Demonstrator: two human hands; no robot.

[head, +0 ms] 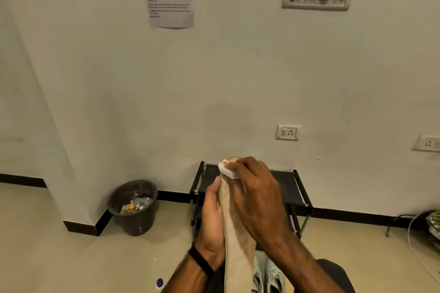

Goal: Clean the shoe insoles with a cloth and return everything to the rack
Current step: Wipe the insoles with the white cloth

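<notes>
Looking down from head height at a pale wall and tiled floor; at far left, a dark bucket (133, 207) of rubbish stands against the wall corner; low at the bottom edge, a small bottle with a blue cap (159, 282) sits on the floor. Moving right, the left hand (212, 216) is curled around the left edge of a tan insole (237, 240), thumb along its side, holding it up in front of the body. The insole's long axis runs away from the person, toe end far and high, heel end near the bottom edge. The right hand (256, 197), reaching over from the right, pinches a small white cloth (228, 170) with bent fingers and presses it on the toe end; the rest of the insole lies toward the body, so the next wipe likely draws back along it. Behind the hands stands a black rack (294, 195); below, pale shoes (273, 276) rest on the floor.
</notes>
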